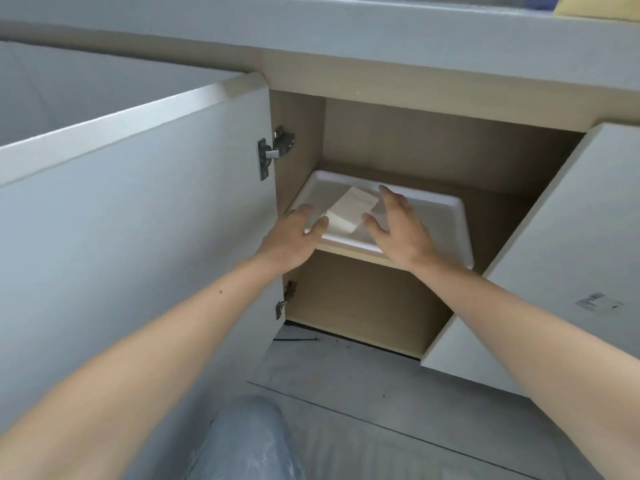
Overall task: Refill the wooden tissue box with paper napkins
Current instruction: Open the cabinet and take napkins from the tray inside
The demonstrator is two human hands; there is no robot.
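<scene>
The stack of paper napkins (351, 211) lies flat, its long axis running diagonally from near left to far right. It sits alone in a white tray (436, 230) on the cupboard shelf (349, 255), both doors open. The left hand (294, 237) and right hand (398, 230) flank it, fingers spread, gripping nothing

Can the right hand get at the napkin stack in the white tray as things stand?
Probably yes: both cabinet doors stand open, the right hand already hovers at the napkin stack in the white tray, nothing between.
</scene>
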